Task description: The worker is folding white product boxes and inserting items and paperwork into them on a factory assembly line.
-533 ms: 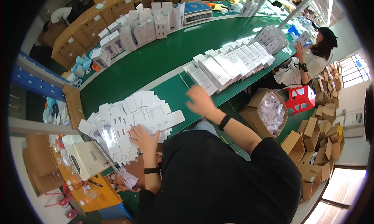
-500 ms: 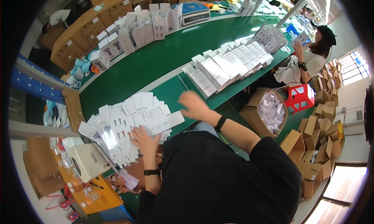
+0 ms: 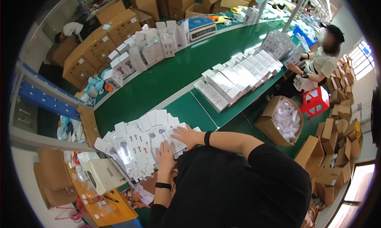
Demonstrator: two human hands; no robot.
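Flat white cartons (image 3: 137,146) lie fanned left of and under the left hand (image 3: 166,155), long axes mostly running near to far, far ends tilted left; its fingers are spread. Right hand (image 3: 187,136): fingers spread, touching cartons.

Green bench (image 3: 158,87): flat white cartons (image 3: 137,136) at left, leaning white boxes (image 3: 236,79) at right.
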